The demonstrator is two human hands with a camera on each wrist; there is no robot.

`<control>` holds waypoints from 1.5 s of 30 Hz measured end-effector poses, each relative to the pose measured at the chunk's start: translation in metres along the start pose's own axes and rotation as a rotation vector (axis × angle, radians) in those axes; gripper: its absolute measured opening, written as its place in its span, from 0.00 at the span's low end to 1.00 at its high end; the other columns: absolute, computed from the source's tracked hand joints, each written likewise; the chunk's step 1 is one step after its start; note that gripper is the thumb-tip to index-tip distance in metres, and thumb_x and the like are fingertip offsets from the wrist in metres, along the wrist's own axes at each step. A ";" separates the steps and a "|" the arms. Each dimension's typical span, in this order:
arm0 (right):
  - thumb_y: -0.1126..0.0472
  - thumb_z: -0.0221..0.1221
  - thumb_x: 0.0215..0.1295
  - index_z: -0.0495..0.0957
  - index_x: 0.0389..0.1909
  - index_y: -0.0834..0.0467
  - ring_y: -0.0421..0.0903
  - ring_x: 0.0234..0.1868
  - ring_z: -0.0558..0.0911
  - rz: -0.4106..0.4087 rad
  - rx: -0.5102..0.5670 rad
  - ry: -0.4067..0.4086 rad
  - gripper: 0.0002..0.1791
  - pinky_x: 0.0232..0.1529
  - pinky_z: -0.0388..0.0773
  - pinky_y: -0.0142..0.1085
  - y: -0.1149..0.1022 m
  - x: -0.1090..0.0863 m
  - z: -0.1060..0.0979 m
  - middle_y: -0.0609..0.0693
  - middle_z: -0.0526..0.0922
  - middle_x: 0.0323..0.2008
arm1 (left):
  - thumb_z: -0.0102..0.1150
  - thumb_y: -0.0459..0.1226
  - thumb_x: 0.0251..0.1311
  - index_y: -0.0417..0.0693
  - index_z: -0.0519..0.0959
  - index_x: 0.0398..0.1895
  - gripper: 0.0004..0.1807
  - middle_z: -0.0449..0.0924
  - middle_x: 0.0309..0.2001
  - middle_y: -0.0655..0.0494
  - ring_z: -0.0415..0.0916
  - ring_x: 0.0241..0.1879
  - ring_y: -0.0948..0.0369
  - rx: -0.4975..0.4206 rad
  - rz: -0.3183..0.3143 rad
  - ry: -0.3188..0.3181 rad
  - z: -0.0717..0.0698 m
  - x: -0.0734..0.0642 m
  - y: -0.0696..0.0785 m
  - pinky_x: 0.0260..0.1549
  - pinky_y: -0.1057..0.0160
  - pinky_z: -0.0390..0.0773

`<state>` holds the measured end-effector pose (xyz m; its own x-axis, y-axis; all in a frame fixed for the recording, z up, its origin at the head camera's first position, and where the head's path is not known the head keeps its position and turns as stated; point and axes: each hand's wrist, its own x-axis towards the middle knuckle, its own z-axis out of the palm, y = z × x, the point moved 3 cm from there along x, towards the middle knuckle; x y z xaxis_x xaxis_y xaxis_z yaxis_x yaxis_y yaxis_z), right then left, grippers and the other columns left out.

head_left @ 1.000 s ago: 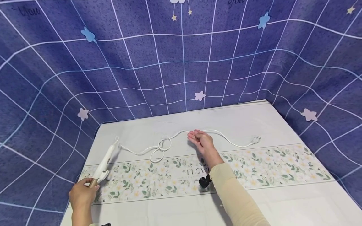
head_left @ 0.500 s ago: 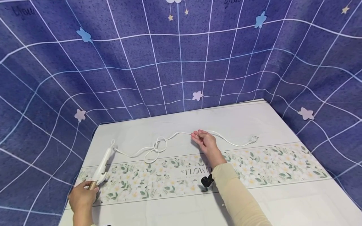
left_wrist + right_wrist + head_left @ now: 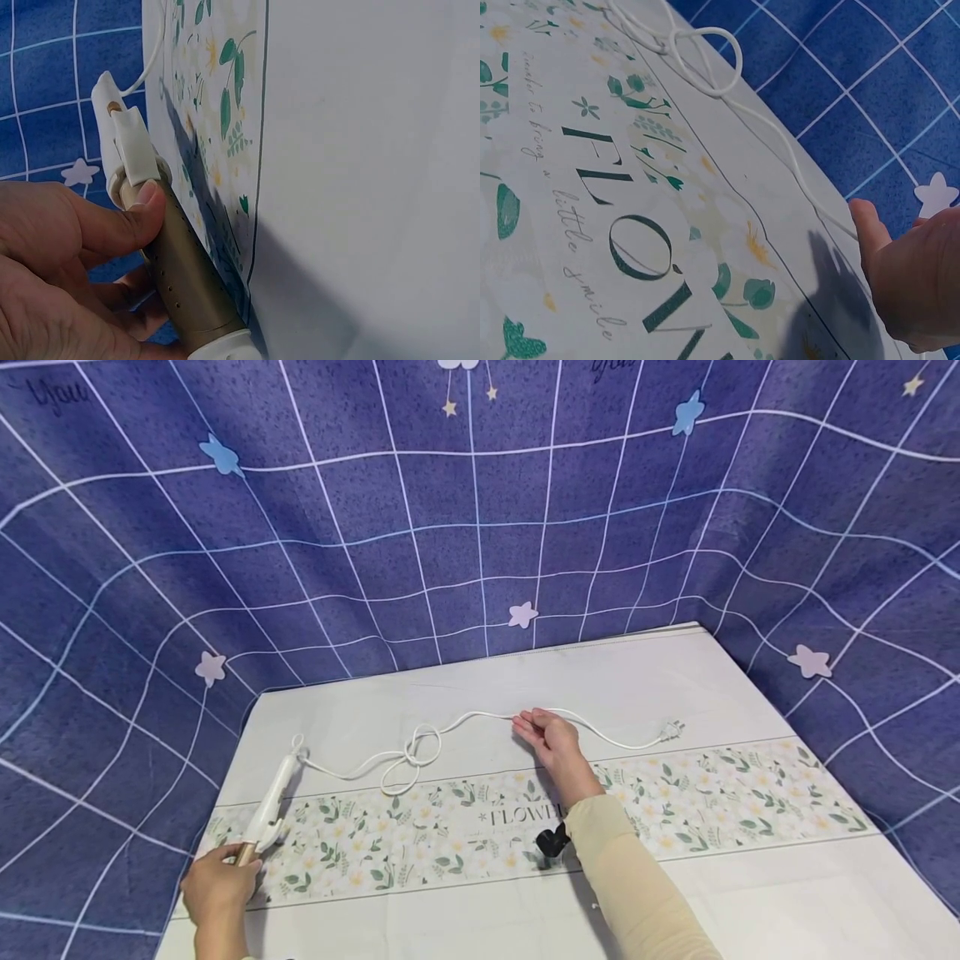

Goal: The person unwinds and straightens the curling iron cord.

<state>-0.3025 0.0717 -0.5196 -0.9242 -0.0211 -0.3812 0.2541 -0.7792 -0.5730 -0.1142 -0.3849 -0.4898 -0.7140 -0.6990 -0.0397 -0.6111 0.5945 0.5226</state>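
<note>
My left hand (image 3: 219, 885) grips the gold barrel (image 3: 184, 262) of a curling iron (image 3: 272, 806) at the table's left side. Its white handle points up and away, with the clamp lever (image 3: 137, 146) close to my thumb. A white power cord (image 3: 352, 775) runs right from the handle's end, through a loose loop, to a plug (image 3: 671, 730). My right hand (image 3: 555, 747) holds the cord near its middle, fingers fairly straight. In the right wrist view the cord (image 3: 780, 139) rises slightly off the table and passes behind my right hand (image 3: 922, 281), which hides the contact.
A white table cover (image 3: 480, 681) with a floral band (image 3: 442, 827) lies under everything. Blue grid-patterned curtains (image 3: 450, 560) with stars hang along the back and both sides. A small black object (image 3: 552, 841) is at my right sleeve.
My right hand has slid a little right along the cord, while the plug stays in place. The curling iron's handle end has shifted slightly left and down. The view has shifted a bit too.
</note>
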 end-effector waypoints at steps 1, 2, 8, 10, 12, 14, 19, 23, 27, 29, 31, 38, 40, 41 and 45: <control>0.75 0.38 0.71 0.50 0.70 0.73 0.66 0.65 0.65 -0.002 0.000 0.006 0.26 0.61 0.68 0.50 0.000 0.000 -0.001 0.75 0.58 0.66 | 0.64 0.30 0.50 0.32 0.74 0.51 0.23 0.71 0.46 0.24 0.65 0.47 0.30 0.001 -0.001 -0.001 0.000 0.000 0.000 0.41 0.38 0.67; 0.75 0.38 0.71 0.50 0.69 0.74 0.66 0.65 0.66 -0.006 -0.002 0.010 0.26 0.61 0.68 0.50 0.000 0.000 -0.001 0.75 0.58 0.66 | 0.64 0.30 0.50 0.31 0.74 0.51 0.23 0.71 0.46 0.24 0.65 0.47 0.30 0.003 -0.004 -0.003 0.001 0.000 0.000 0.41 0.38 0.67; 0.75 0.38 0.71 0.51 0.68 0.75 0.67 0.64 0.67 -0.014 0.000 0.033 0.26 0.61 0.68 0.51 -0.001 -0.001 -0.004 0.75 0.58 0.66 | 0.64 0.29 0.49 0.32 0.74 0.52 0.24 0.71 0.46 0.25 0.64 0.47 0.31 0.007 -0.017 -0.003 0.002 0.001 0.000 0.42 0.37 0.67; 0.75 0.39 0.71 0.52 0.68 0.76 0.67 0.64 0.67 -0.014 -0.002 0.036 0.25 0.61 0.68 0.51 -0.002 0.000 -0.005 0.76 0.59 0.65 | 0.64 0.30 0.49 0.32 0.74 0.52 0.24 0.71 0.46 0.25 0.64 0.47 0.31 0.005 -0.020 -0.005 0.003 0.000 0.001 0.42 0.37 0.67; 0.75 0.39 0.71 0.52 0.67 0.76 0.67 0.64 0.67 -0.017 -0.003 0.039 0.25 0.60 0.68 0.51 -0.003 0.000 -0.005 0.76 0.59 0.65 | 0.64 0.30 0.50 0.32 0.74 0.52 0.24 0.71 0.47 0.25 0.64 0.47 0.31 0.003 -0.029 -0.008 0.003 0.000 0.001 0.41 0.37 0.68; 0.75 0.39 0.70 0.52 0.67 0.77 0.67 0.63 0.67 -0.022 -0.007 0.040 0.25 0.60 0.68 0.51 -0.004 0.000 -0.006 0.76 0.59 0.65 | 0.64 0.29 0.50 0.32 0.74 0.52 0.24 0.70 0.48 0.25 0.64 0.48 0.31 0.000 -0.038 -0.010 0.004 0.000 0.001 0.40 0.37 0.68; 0.76 0.39 0.70 0.53 0.67 0.77 0.67 0.63 0.67 -0.028 -0.010 0.048 0.25 0.60 0.69 0.50 -0.005 0.000 -0.006 0.76 0.59 0.65 | 0.64 0.29 0.51 0.32 0.73 0.53 0.24 0.67 0.49 0.24 0.63 0.49 0.30 -0.014 -0.060 -0.025 0.006 -0.001 -0.001 0.39 0.37 0.69; 0.75 0.40 0.70 0.53 0.67 0.77 0.67 0.62 0.68 -0.023 -0.013 0.058 0.25 0.59 0.69 0.50 -0.005 -0.001 -0.007 0.76 0.60 0.65 | 0.63 0.30 0.52 0.32 0.73 0.54 0.24 0.67 0.50 0.24 0.62 0.50 0.30 -0.015 -0.061 -0.035 0.007 -0.001 -0.003 0.39 0.36 0.69; 0.75 0.40 0.70 0.54 0.67 0.77 0.66 0.62 0.68 -0.021 -0.017 0.068 0.25 0.59 0.70 0.50 -0.005 0.000 -0.008 0.75 0.61 0.64 | 0.63 0.30 0.51 0.34 0.74 0.55 0.25 0.69 0.49 0.25 0.64 0.49 0.30 -0.010 -0.052 -0.036 0.007 -0.002 -0.002 0.39 0.34 0.70; 0.75 0.40 0.70 0.54 0.66 0.77 0.66 0.62 0.68 -0.022 -0.016 0.076 0.25 0.59 0.70 0.50 -0.004 0.001 -0.009 0.76 0.61 0.64 | 0.63 0.30 0.51 0.35 0.74 0.55 0.25 0.70 0.49 0.25 0.65 0.49 0.29 -0.009 -0.051 -0.034 0.007 -0.003 -0.001 0.40 0.32 0.70; 0.75 0.40 0.70 0.54 0.67 0.77 0.66 0.63 0.68 -0.019 -0.016 0.081 0.25 0.59 0.70 0.50 -0.003 0.002 -0.009 0.75 0.60 0.65 | 0.63 0.30 0.51 0.35 0.74 0.55 0.25 0.70 0.49 0.25 0.65 0.49 0.29 -0.006 -0.054 -0.037 0.007 -0.003 0.000 0.43 0.31 0.70; 0.75 0.40 0.70 0.53 0.66 0.78 0.66 0.64 0.66 0.003 0.004 0.080 0.24 0.60 0.69 0.49 -0.001 0.008 -0.008 0.76 0.59 0.64 | 0.63 0.30 0.51 0.35 0.74 0.55 0.24 0.71 0.48 0.26 0.66 0.49 0.30 0.013 -0.054 -0.028 0.009 -0.004 0.000 0.42 0.32 0.70; 0.76 0.41 0.70 0.54 0.65 0.78 0.66 0.64 0.66 0.009 0.015 0.085 0.24 0.60 0.69 0.48 -0.001 0.011 -0.007 0.76 0.59 0.64 | 0.64 0.30 0.51 0.35 0.74 0.54 0.24 0.71 0.48 0.26 0.67 0.48 0.31 0.013 -0.043 -0.024 0.009 -0.003 0.000 0.40 0.33 0.70; 0.76 0.40 0.70 0.54 0.65 0.78 0.66 0.64 0.66 0.012 0.018 0.084 0.24 0.60 0.69 0.48 -0.001 0.012 -0.007 0.77 0.58 0.64 | 0.64 0.30 0.50 0.35 0.75 0.54 0.24 0.72 0.47 0.26 0.67 0.47 0.31 0.015 -0.033 -0.021 0.009 -0.003 0.000 0.38 0.34 0.70; 0.74 0.41 0.72 0.56 0.64 0.79 0.66 0.64 0.66 0.019 0.048 0.077 0.22 0.61 0.68 0.48 0.000 0.016 -0.008 0.77 0.59 0.63 | 0.64 0.30 0.50 0.35 0.75 0.53 0.24 0.72 0.47 0.26 0.67 0.47 0.32 0.019 -0.020 -0.014 0.009 -0.003 0.001 0.36 0.35 0.70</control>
<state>-0.3149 0.0761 -0.5310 -0.8945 0.0106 -0.4469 0.2553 -0.8086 -0.5302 -0.1155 -0.3785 -0.4971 -0.7063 -0.7053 -0.0616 -0.6314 0.5882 0.5053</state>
